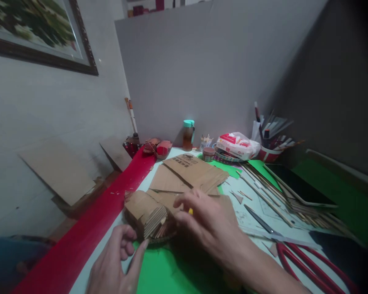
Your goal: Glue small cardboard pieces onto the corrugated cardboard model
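Observation:
A small model built from corrugated cardboard point(145, 214) stands on the table near the front, on a round base. My left hand point(118, 261) lies just in front of it, thumb tip touching its lower edge, fingers curled and holding nothing I can see. My right hand point(207, 222) reaches over the model's right side and pinches a small yellow piece point(190, 211) between the fingertips. Flat cardboard sheets point(187, 175) lie stacked right behind the model.
Red-handled scissors point(291, 251) lie to the right of my right arm. A bundle of thin wooden sticks point(282, 192) lies further right. At the back stand a teal-capped bottle point(188, 134), a tissue pack point(237, 145) and a cup of pens point(270, 141). A red strip point(88, 228) borders the table's left edge.

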The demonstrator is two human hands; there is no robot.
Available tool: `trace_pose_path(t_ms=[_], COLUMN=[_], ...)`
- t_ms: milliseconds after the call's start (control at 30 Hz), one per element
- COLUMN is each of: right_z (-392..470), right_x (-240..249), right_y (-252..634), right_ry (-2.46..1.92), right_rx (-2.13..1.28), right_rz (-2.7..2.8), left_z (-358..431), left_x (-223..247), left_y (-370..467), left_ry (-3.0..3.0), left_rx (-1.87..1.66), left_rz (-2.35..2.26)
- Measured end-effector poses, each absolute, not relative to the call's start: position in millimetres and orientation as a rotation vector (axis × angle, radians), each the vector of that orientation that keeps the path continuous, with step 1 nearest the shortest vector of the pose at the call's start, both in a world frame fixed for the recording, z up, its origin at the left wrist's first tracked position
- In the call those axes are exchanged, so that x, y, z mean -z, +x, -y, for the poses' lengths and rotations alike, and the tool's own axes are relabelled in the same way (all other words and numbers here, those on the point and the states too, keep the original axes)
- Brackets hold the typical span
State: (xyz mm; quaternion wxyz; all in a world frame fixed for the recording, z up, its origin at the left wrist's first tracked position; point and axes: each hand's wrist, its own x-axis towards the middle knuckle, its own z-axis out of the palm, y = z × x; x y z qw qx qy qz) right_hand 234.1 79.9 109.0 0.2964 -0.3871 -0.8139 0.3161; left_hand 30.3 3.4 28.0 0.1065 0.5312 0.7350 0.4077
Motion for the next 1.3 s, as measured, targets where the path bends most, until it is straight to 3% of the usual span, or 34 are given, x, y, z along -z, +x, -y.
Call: trace_pose_path(t_ms=[267, 600, 1300], right_z=[-82, -91, -85], right_x=[-104, -96, -91], right_y=[212, 213, 213], right_ry=[-1.005, -1.025, -1.094], right_rx=[-0.628, -0.681, -0.653], right_rz=[2.450, 2.405, 2.326], left_z=[-7, -5, -9], left_x=[-23, -24, -38], left_y=[18, 20, 31], left_ry=[1.808, 1.895, 1.465], left_rx=[-1.177, -1.147, -1.161], left_rz=[-2.117, -2.176, -2.081])
